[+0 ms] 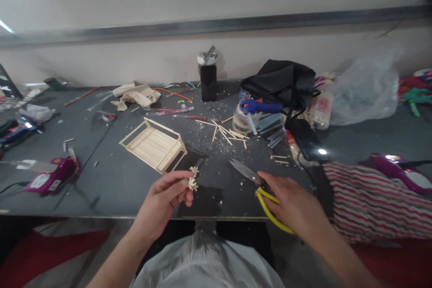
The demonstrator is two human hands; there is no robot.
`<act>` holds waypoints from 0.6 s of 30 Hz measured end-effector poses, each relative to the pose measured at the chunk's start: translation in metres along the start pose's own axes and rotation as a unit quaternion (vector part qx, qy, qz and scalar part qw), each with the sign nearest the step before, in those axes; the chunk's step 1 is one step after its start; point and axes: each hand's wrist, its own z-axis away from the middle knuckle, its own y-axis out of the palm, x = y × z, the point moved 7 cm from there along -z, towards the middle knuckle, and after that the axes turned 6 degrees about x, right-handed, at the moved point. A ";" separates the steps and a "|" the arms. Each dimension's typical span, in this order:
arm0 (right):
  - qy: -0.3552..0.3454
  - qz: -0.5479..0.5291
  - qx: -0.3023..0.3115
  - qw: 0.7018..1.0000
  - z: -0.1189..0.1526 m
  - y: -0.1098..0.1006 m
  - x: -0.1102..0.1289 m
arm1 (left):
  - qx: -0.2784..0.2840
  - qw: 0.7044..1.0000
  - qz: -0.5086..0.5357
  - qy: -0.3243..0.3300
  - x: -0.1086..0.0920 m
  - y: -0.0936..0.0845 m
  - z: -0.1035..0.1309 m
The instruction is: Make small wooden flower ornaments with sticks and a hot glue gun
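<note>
Between the thumb and fingers of my left hand (164, 198) is a small star-shaped wooden piece (192, 184), built from short bits of stick. My right hand (292, 200) is closed on scissors (246, 171) with yellow handles, their blades pointing left and away from me over the dark table. Just beyond my left hand, a small frame of thin wooden sticks (153, 145) stands on the table, with a slatted base and raised rails. Loose wooden sticks (224, 132) and small clippings lie beyond the scissors.
A blue glue gun (259, 106) rests on a clear round container (241, 119). Behind are a dark bottle (208, 82) and a black bag (280, 81). A phone (307, 138) with its light on lies right, near a striped cloth (374, 202). A purple tool (54, 175) sits left.
</note>
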 end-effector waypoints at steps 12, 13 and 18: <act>-0.153 -0.589 0.125 0.784 -0.027 -0.032 0.116 | 0.073 0.989 -0.118 0.055 -0.005 0.045 0.013; -0.136 -0.601 0.129 0.777 -0.032 -0.024 0.118 | 0.057 0.988 -0.133 0.059 -0.005 0.041 0.011; -0.004 -0.570 0.028 0.821 -0.052 0.001 0.085 | -0.033 0.968 -0.231 0.091 -0.014 0.009 -0.001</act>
